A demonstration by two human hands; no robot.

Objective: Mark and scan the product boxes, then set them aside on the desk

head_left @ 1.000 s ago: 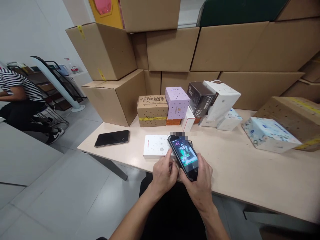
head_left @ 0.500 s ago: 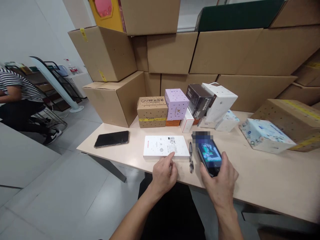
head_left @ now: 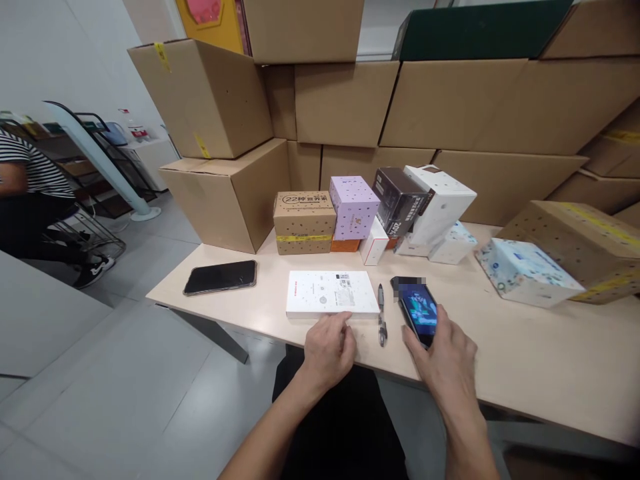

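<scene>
My right hand (head_left: 447, 353) has its thumb and fingers around the lower end of a black phone (head_left: 420, 312) with a lit screen, low over the table or resting on it; I cannot tell which. The phone's top end is blurred out. My left hand (head_left: 331, 347) is at the front edge of a flat white box (head_left: 325, 293) with a printed label. Its index finger reaches toward the box's edge, the other fingers curl loosely, and nothing shows in them. Between box and phone lies a clear-barrelled pen (head_left: 382, 315).
Another phone (head_left: 220, 277), its screen dark, lies at the table's left. Behind stand a brown box (head_left: 305, 223), a purple box (head_left: 354, 207), a dark brown box (head_left: 397, 197) and white boxes (head_left: 440, 203). Large cartons (head_left: 345, 107) wall the back. A seated person (head_left: 35, 180) is at far left.
My right hand has brought the lit phone lower and flatter toward the table. My left index finger has drawn back slightly from the white box's top to its front edge.
</scene>
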